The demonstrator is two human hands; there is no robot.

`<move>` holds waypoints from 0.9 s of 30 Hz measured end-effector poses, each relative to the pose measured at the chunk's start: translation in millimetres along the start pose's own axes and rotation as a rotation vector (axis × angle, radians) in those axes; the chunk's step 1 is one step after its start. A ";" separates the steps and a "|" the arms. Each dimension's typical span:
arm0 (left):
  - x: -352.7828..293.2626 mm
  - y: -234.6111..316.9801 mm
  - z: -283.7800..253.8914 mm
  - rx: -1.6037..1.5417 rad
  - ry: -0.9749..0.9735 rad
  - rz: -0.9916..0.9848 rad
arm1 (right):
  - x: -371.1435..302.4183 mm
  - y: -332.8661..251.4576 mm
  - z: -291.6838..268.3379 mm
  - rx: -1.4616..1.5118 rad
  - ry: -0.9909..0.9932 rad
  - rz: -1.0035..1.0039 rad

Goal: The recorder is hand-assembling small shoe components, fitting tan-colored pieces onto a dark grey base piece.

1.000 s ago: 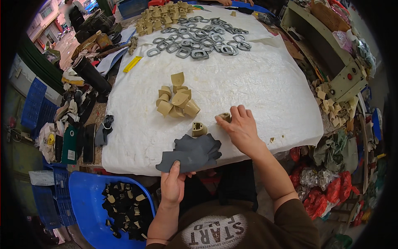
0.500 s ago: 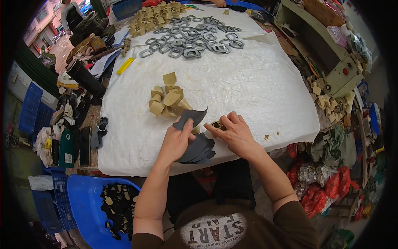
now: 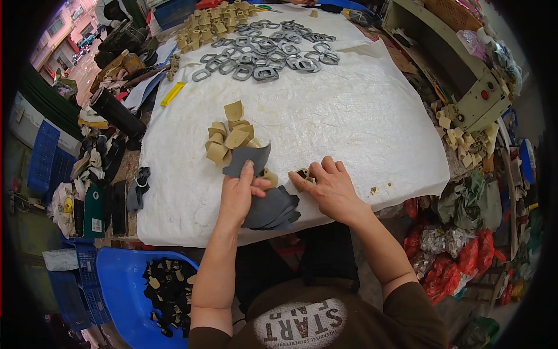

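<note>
My left hand [image 3: 237,195] pinches a dark grey flexible sheet piece [image 3: 249,161] between thumb and fingers, just above the near end of a pile of tan cup-shaped pieces [image 3: 237,138]. One tan piece [image 3: 269,178] shows beside its fingers. Below and to the right of that hand lies a stack of grey sheet pieces [image 3: 275,210] near the table's front edge. My right hand [image 3: 334,189] is closed, its thumb and index finger at a small tan and dark piece [image 3: 302,173] on the white cloth. The fingers partly hide that piece.
A white cloth [image 3: 349,128] covers the table. Grey ring-shaped pieces [image 3: 265,73] and more tan pieces [image 3: 218,23] lie at the far end. A yellow strip [image 3: 172,93] lies at left. Below the left edge stands a blue tub [image 3: 116,291] of dark scraps; a green machine [image 3: 447,64] is at right.
My left hand has moved a little left with the grey sheet piece, away from my right hand. That one has barely shifted. The gap between the hands is wider.
</note>
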State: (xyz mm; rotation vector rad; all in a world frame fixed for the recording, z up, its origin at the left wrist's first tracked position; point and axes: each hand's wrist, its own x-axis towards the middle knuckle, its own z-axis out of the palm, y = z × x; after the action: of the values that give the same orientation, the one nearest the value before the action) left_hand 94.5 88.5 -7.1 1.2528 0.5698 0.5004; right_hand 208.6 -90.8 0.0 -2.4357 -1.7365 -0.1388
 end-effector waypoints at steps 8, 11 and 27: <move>9.9 2.4 -6.9 0.236 -0.217 -0.137 | -6.0 3.6 3.2 0.050 0.115 -0.003; 6.0 8.3 -4.8 0.007 -0.115 -0.127 | -9.4 5.8 7.3 0.132 0.185 0.037; -0.7 5.5 11.7 -0.179 -0.085 0.015 | -45.0 6.6 11.3 0.674 0.532 0.297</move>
State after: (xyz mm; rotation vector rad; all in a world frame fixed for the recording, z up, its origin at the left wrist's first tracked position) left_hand 101.3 80.8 0.8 1.1033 0.4351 0.4973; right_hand 200.0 -132.9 -18.8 -1.8889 -0.9729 -0.1253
